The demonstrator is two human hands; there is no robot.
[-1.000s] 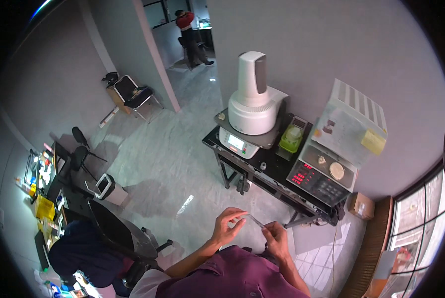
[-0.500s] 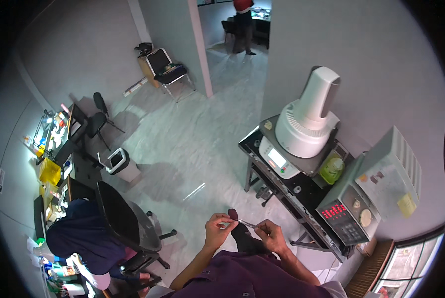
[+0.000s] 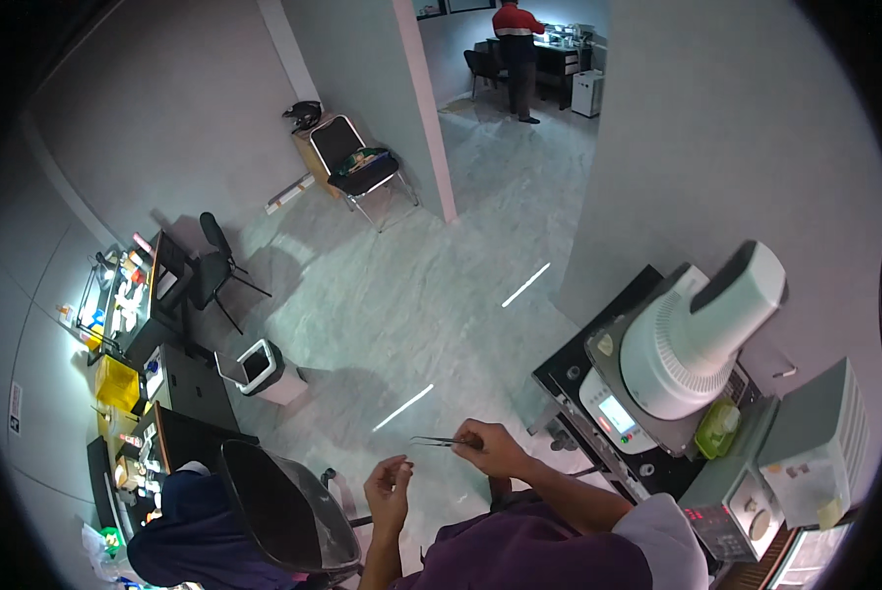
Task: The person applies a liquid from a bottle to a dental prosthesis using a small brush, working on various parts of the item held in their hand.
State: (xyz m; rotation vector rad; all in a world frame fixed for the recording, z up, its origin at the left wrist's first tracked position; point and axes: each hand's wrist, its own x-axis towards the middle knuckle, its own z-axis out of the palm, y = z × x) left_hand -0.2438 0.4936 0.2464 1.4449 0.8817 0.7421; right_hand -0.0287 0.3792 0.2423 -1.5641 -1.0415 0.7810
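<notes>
My right hand (image 3: 490, 447) grips a slim pair of metal tweezers (image 3: 433, 442), their tips pointing left. A little below and left of those tips is my left hand (image 3: 387, 492), thumb and fingertips drawn together; whatever they might hold is too small to make out. Both hands are in mid-air above the tiled floor. To their right stands a black equipment table (image 3: 564, 374) bearing a white rounded machine (image 3: 672, 354) on a base with a lit display, a green container (image 3: 718, 428) and a grey boxy unit (image 3: 805, 442) with red digits.
An office chair (image 3: 269, 501) and a person in navy (image 3: 185, 531) are close at lower left, beside cluttered desks (image 3: 190, 388). A bin (image 3: 281, 376) stands beyond. Another person in red and navy (image 3: 515, 44) stands in the far room. A padded chair (image 3: 357, 177) is by the partition.
The view has turned toward the right-side doorway and left desks. My hands have moved apart: the left has come off the tweezers and down leftward, while the right still holds them.
</notes>
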